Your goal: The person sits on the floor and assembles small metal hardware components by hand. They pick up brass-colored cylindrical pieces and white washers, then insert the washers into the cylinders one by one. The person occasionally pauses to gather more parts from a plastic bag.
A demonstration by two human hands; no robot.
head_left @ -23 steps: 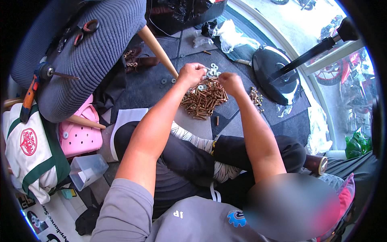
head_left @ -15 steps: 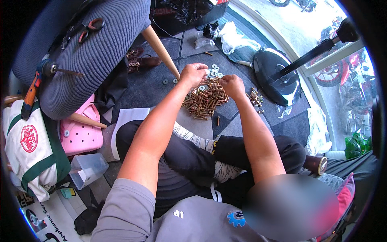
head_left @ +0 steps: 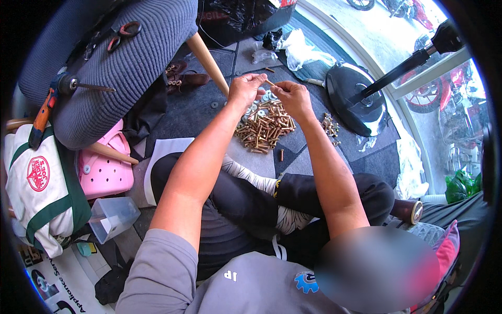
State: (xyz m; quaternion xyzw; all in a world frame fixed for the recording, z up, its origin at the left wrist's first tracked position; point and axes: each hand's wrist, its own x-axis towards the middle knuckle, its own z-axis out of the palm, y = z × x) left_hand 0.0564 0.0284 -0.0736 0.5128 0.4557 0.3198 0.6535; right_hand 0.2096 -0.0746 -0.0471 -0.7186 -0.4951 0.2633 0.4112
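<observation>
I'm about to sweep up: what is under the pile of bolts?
Grey floor shows around the bolts, with loose washers toward the far edge; whatever lies directly beneath is covered.

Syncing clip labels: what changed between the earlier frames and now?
The right hand moved up and left from beside the bolt pile, toward the left hand. What looks like a bolt now shows in the right grip; when it was picked up is unclear. Unchanged: the pile, the lone bolt beside it, the round black base.
</observation>
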